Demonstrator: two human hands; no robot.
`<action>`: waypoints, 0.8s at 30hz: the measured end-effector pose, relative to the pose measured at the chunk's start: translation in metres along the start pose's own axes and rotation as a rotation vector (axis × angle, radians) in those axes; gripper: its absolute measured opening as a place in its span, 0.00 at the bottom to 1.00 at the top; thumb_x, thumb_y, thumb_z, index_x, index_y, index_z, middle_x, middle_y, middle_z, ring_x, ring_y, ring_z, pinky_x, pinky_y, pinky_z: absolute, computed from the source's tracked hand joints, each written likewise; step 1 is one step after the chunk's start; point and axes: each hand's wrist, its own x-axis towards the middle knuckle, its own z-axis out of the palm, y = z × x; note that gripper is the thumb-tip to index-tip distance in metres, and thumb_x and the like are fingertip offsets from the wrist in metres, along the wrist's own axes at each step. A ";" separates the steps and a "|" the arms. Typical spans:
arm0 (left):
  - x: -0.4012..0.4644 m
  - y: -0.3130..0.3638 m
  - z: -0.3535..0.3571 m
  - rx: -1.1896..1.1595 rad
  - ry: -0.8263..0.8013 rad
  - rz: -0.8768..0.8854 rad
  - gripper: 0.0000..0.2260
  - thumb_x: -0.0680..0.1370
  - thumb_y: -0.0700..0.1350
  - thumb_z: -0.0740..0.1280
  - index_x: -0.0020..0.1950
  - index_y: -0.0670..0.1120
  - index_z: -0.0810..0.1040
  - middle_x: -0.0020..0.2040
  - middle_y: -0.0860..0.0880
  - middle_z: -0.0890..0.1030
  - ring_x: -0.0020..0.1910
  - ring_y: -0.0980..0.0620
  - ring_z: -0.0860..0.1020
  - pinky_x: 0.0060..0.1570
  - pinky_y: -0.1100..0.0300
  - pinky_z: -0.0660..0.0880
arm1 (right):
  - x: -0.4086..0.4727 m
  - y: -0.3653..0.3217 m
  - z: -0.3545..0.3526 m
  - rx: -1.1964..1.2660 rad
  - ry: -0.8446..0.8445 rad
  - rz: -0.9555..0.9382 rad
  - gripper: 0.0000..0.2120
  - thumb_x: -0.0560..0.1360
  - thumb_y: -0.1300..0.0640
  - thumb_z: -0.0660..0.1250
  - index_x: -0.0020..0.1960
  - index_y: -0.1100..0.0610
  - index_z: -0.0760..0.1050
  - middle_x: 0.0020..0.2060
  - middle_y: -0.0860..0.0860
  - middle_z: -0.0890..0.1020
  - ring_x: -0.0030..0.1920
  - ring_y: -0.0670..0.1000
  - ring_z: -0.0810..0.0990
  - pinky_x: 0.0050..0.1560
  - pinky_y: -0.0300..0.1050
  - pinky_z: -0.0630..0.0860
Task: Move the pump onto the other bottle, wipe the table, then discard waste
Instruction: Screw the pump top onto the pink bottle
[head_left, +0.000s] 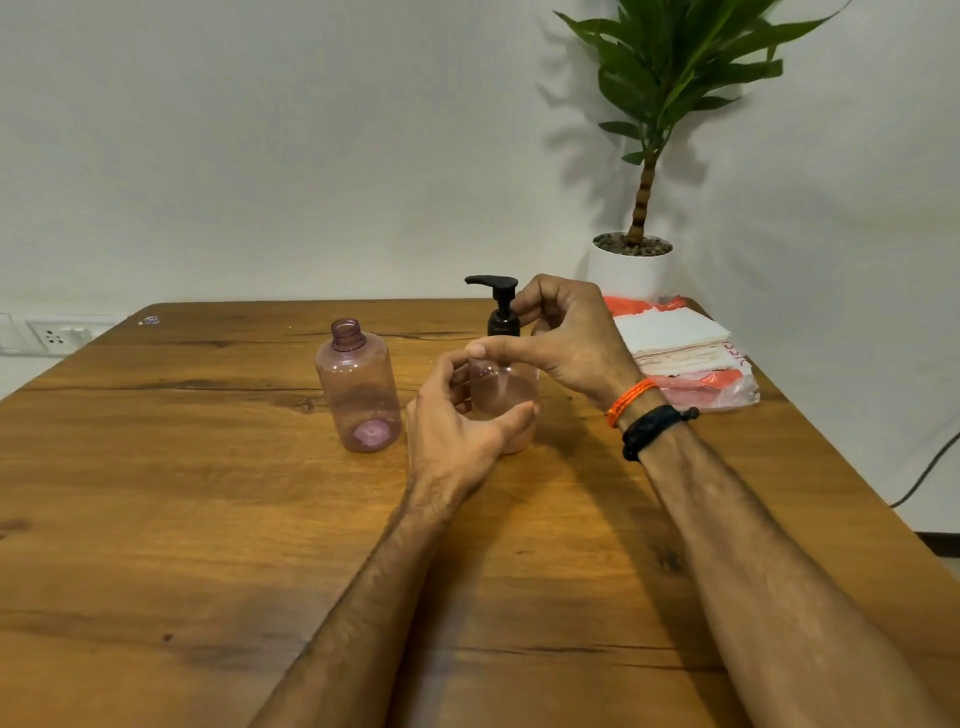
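Status: the first step is in hand and not yet complete. The pump (497, 304) is still seated on the right bottle (503, 395); wiping and waste disposal remain to be done.

The left hand (457, 421) is wrapped around the body of the right bottle, steadying it on the desk (208, 519). The right hand (566, 338) is closed at the pump collar, fingers pinching it from the right side, apparently to unscrew it.

The pump is black, with its nozzle pointing left. Both bottles are clear pink plastic. The right one holds some liquid. The other bottle (359, 387) stands upright just to the left, neck open, apparently empty.

A pack of tissues (680, 348) lies at the far right of the desk, near a potted plant (631, 265).
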 end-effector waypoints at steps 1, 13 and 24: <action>0.000 0.000 -0.001 -0.009 -0.009 -0.004 0.31 0.58 0.58 0.81 0.58 0.58 0.75 0.54 0.57 0.82 0.53 0.61 0.80 0.52 0.58 0.81 | 0.000 -0.001 -0.003 0.024 -0.055 0.006 0.16 0.63 0.55 0.81 0.46 0.57 0.79 0.44 0.49 0.85 0.32 0.47 0.78 0.36 0.39 0.74; -0.001 -0.001 -0.002 -0.009 -0.004 -0.010 0.32 0.58 0.58 0.81 0.59 0.58 0.76 0.54 0.57 0.83 0.52 0.61 0.81 0.53 0.55 0.81 | -0.005 0.005 0.000 0.122 -0.005 0.046 0.17 0.67 0.65 0.77 0.55 0.63 0.82 0.47 0.55 0.86 0.49 0.49 0.85 0.55 0.45 0.81; -0.010 0.007 0.007 0.029 0.083 0.026 0.29 0.58 0.62 0.75 0.55 0.57 0.73 0.48 0.60 0.81 0.49 0.63 0.81 0.45 0.71 0.78 | -0.019 -0.002 0.035 0.039 0.406 0.094 0.16 0.62 0.58 0.81 0.49 0.51 0.84 0.35 0.37 0.84 0.39 0.34 0.83 0.41 0.28 0.78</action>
